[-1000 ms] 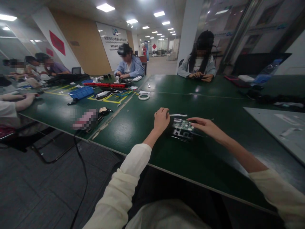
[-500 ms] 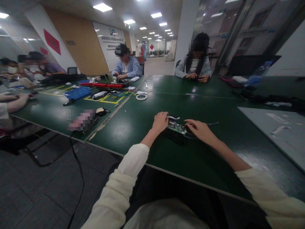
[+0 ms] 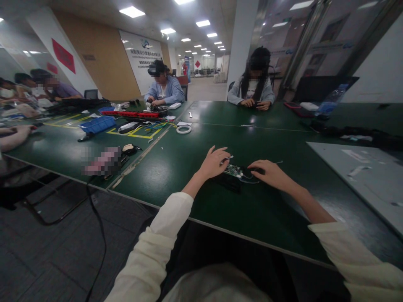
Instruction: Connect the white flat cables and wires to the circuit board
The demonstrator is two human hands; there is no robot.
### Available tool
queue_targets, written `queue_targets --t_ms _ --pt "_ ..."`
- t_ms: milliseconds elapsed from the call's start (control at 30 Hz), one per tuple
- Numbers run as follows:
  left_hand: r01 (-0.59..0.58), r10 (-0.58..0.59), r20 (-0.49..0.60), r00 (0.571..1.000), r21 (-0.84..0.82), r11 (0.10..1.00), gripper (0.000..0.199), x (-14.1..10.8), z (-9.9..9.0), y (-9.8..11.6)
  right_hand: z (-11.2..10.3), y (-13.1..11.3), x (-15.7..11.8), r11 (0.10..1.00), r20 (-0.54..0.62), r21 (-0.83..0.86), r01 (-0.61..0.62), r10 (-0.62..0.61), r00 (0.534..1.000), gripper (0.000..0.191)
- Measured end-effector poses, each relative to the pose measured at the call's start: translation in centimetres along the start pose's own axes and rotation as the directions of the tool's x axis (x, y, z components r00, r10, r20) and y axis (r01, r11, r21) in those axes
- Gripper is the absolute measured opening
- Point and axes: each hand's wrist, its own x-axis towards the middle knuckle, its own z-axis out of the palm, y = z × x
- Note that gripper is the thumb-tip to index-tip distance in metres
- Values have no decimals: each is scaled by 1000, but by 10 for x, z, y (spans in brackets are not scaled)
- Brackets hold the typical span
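Note:
A small green circuit board point(image 3: 235, 170) lies on the green table between my two hands, with thin wires point(image 3: 250, 181) curving off its right end. My left hand point(image 3: 215, 162) is over the board's left end. Its thumb and index finger close on a white flat cable point(image 3: 232, 157), while the other fingers stretch forward. Just right of the board is my right hand point(image 3: 267, 173), thumb and fingers apart, with nothing visible between them. A dark object point(image 3: 228, 183), hard to make out, rests on the near side of the board.
A grey panel point(image 3: 343, 167) covers the table's right side. Toward the left are a roll of tape point(image 3: 183, 129), a blue bin point(image 3: 97, 124), and a blurred pink object point(image 3: 103, 161) with a cable. A small wrench point(image 3: 190, 115) lies farther back. Two people sit opposite.
My left hand has shifted from the board's left edge to the white flat cable, its fingers lifting. My right hand has drawn slightly right, away from the board. The view has turned a little.

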Motion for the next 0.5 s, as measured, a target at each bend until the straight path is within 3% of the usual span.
queue_targets --t_ms 200,333,500 --pt "-32 35 181 983 -19 999 28 3 -1 7 -7 -19 -2 998 71 13 62 -63 995 33" --pt "-28 34 200 979 -30 999 21 4 4 3 -7 -29 -5 996 116 19 87 -89 989 34" --pt "-42 48 172 984 -37 998 21 5 5 0 -12 -14 -2 997 -13 -41 68 -68 998 30"
